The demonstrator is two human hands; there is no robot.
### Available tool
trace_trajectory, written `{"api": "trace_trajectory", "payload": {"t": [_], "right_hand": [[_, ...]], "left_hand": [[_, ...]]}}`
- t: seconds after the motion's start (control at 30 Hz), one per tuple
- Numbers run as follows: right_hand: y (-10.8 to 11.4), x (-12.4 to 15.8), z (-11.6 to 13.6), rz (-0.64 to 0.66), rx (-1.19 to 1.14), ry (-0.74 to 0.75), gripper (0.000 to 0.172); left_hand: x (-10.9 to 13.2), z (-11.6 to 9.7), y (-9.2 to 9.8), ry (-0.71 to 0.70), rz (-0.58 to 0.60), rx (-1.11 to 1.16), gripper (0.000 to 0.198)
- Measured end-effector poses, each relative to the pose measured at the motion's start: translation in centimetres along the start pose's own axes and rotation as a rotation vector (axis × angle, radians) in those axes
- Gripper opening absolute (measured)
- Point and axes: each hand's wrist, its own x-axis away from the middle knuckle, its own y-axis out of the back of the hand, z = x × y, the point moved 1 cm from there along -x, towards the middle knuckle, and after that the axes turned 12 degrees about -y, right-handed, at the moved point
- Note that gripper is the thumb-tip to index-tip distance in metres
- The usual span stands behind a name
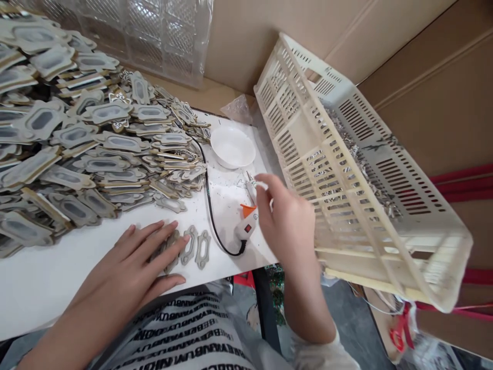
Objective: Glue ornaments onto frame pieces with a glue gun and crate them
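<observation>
Left hand (129, 264) flat, fingers (169, 255) spread over grey frames (202, 250), right hand (287, 218) curled, its hold unclear

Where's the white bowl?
In the head view, the white bowl sits on the table, right of the frame pile and left of the slotted crate.

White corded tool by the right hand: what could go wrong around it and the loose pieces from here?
The black cord loops between the heap of frames and the white corded tool; a hand catching it might drag the tool.

The grey frames beside and under the left hand lie near the front edge of the white table, so a careless sweep could knock one off.

The heap looks loosely stacked and might slide if bumped.
</observation>
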Motion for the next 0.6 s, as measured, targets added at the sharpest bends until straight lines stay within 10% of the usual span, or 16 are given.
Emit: {"api": "trace_trajectory", "payload": {"t": [0.33,0.6], "right_hand": [[-0.1,-10.0,1.6,0.302,0.287,-0.191,0.041],[-3.3,-13.5,3.4,0.334,0.352,-0.142,0.040]], "left_hand": [[-2.2,-2.3,-0.4,0.137,-0.015,-0.023,0.036],[-0.6,-2.9,2.7,0.076,-0.228,0.208,0.022]]}}
